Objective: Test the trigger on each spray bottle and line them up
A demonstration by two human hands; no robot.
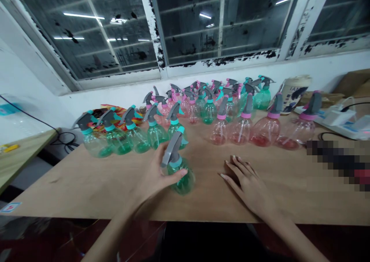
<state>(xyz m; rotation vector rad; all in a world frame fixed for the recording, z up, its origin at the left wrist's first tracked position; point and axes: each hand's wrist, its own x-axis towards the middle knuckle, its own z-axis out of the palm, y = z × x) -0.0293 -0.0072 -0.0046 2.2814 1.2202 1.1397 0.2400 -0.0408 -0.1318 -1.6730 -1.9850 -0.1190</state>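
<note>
My left hand [157, 177] is wrapped round a green spray bottle [185, 179] with a grey trigger and turquoise collar, near the front of the table. The bottle is slightly tilted, and my fingers behind it are partly hidden. My right hand [245, 181] lies palm down on the bare wood, fingers stretched out, holding nothing. Beyond my left hand stands a row of several green spray bottles [141, 138]. Behind my right hand is a row of several clear pink spray bottles [266, 131].
More pink and green spray bottles [209, 110] crowd the back of the wooden table [86, 188]. A printed cup [293, 94], a power strip with chargers [337, 117] and a blurred-out dark object [338, 162] are on the right. A colourful wrapper [115, 113] lies behind the green row.
</note>
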